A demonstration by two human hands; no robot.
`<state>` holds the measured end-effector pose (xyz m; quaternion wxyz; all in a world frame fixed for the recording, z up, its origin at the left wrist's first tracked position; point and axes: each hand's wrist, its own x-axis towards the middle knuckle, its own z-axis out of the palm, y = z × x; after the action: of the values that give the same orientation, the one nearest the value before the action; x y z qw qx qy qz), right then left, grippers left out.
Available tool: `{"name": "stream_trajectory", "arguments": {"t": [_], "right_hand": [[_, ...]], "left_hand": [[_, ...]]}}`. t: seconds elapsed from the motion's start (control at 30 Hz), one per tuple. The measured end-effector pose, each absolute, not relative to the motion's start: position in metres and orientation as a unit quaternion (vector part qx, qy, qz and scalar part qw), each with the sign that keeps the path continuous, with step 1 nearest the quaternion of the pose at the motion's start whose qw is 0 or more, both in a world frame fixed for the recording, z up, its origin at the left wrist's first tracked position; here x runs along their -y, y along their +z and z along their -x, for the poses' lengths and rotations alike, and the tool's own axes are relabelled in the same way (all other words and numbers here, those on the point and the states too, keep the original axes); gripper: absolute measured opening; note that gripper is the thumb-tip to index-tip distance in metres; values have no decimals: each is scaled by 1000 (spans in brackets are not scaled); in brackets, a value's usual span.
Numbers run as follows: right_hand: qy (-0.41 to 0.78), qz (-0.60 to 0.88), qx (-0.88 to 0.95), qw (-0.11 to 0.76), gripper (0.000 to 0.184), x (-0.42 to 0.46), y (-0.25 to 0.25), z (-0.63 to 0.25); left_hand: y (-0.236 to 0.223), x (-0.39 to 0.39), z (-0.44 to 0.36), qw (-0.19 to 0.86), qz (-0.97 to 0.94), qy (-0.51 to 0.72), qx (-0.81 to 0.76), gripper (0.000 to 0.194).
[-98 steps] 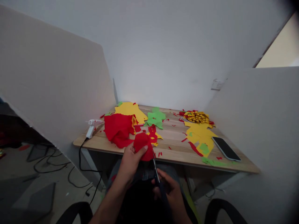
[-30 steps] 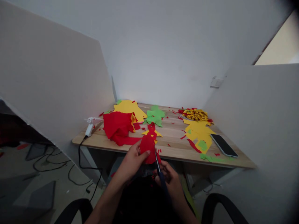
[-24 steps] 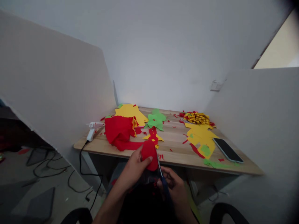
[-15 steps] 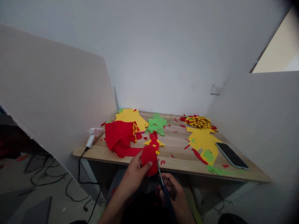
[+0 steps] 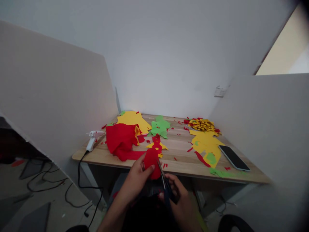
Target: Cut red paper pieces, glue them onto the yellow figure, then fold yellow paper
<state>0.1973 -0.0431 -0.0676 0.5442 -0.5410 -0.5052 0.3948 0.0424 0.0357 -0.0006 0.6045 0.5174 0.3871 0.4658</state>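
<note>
My left hand [image 5: 138, 174] pinches a rounded piece of red felt [image 5: 152, 160] with the thumb on top, just in front of the table's near edge. In my right hand [image 5: 177, 193] is a pair of dark-handled scissors [image 5: 162, 174], its blades parted a little at the right edge of the piece. Behind the red piece lies a small red and yellow cutout [image 5: 156, 143]. A large crumpled red cloth [image 5: 122, 138] spreads to its left, one strip of it reaching toward my left hand.
A white glue gun [image 5: 92, 139] with a black cord stands at the table's left end. Yellow sheets [image 5: 132, 119], green scraps [image 5: 160, 126] and a ruffled yellow-red bundle [image 5: 201, 124] lie farther back. A phone [image 5: 234, 157] rests at right. Partitions [image 5: 60, 96] flank the table [image 5: 178, 148].
A red strip that hung by the blades a second ago has come away, leaving the piece narrower and rounder. The scissors have opened slightly over its right edge. My head view shifts a little.
</note>
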Motion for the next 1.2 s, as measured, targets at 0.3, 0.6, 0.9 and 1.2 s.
{"name": "stream_trajectory", "arguments": {"t": [0.3,0.6,0.9,1.2], "right_hand": [[378,549,503,551,48,41,-66,-196],[345,587,509,527,43,42,-72,-200],[334,588,544,497,46,45,-78,-198],[332,604,486,538,44,40,-74,-199]], "left_hand": [[-7,-35,-47,618,-523,455,-372,41],[-9,-34,-46,619,-519,454,-376,38],[-20,-37,-41,559,-573,454,-391,36],[-19,-30,-45,587,-597,405,-368,25]]}}
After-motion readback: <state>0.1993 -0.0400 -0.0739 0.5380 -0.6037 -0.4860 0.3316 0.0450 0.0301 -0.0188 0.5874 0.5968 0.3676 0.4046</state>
